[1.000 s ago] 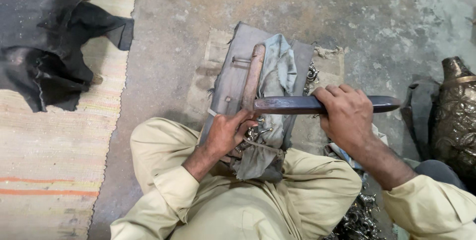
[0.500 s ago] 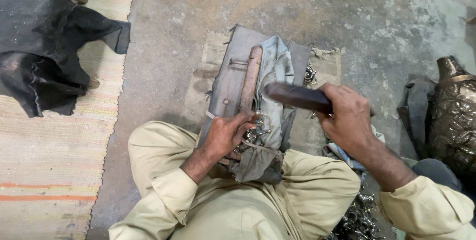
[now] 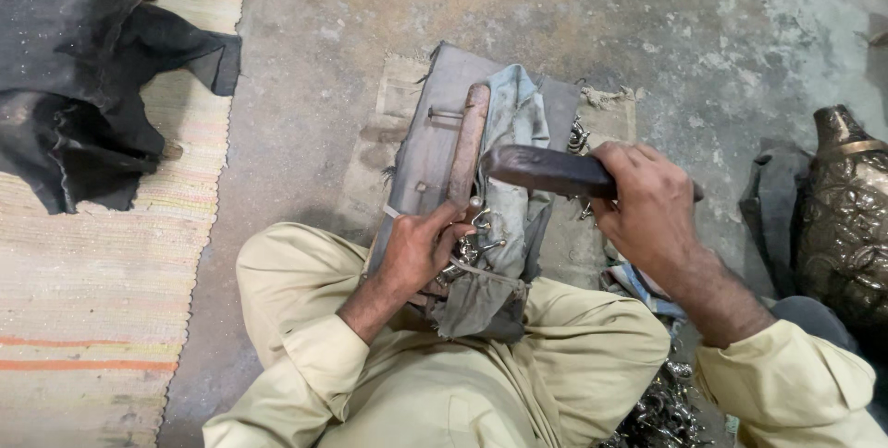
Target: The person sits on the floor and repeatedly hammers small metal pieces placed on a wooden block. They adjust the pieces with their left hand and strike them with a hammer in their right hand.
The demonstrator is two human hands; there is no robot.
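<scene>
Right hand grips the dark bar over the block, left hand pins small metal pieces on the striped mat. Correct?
Not quite. In the head view the left hand pins the small metal pieces on the cloth-draped block, not the mat. The right hand does grip the dark bar.

Bare concrete floor [image 3: 370, 23] lies open beyond and to the left of the grey board [image 3: 421, 147], giving free passage there. Farther left, a dark garment [image 3: 83, 78] lies on the striped mat [image 3: 92, 272]. To the right, a brass vase [image 3: 846, 208] and a dark cloth [image 3: 772, 194] crowd the floor. The heavy bar [image 3: 546, 171] in the right hand [image 3: 652, 208] crosses above the board, and the left hand [image 3: 421, 245] covers its near end among small metal pieces [image 3: 472, 240].
</scene>
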